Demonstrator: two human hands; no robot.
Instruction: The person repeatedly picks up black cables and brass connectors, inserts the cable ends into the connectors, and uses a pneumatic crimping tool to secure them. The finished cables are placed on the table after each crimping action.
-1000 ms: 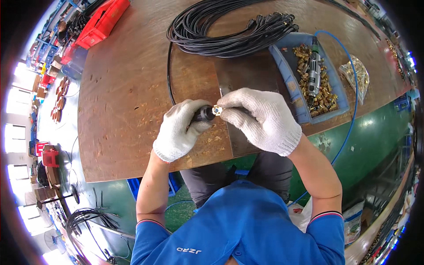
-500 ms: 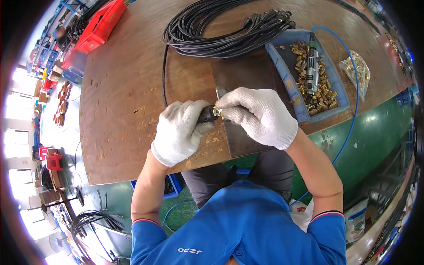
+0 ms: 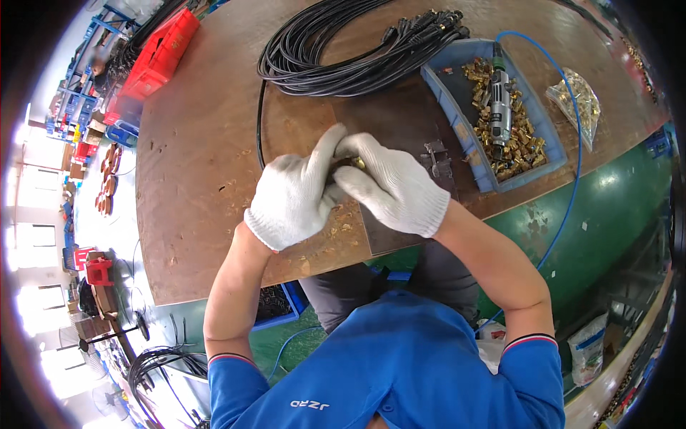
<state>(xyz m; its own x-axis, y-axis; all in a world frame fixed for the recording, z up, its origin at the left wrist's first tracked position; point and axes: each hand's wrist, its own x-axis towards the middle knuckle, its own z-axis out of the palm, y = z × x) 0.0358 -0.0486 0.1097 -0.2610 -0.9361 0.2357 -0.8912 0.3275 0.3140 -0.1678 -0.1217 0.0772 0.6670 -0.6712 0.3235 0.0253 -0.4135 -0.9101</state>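
My left hand, in a white knit glove, is closed around the end of a black cable. The cable's black connector body is hidden inside the glove, and the left index finger points up and across. My right hand, also gloved, meets it from the right with thumb and fingers bent over the same end. A bit of a brass fitting shows between the right fingers; the rest of it is covered. Both hands are over the table, near its front edge.
A coil of black cable lies at the back. On the right, a blue-grey bin holds brass fittings and an air tool with a blue hose. Beyond it sits a bag of fittings. A small metallic-looking piece lies near my right hand.
The hands have come closer together, and my right fingers now cover the connector end that showed before. My left index finger has lifted and stretched out. The view has shifted slightly.
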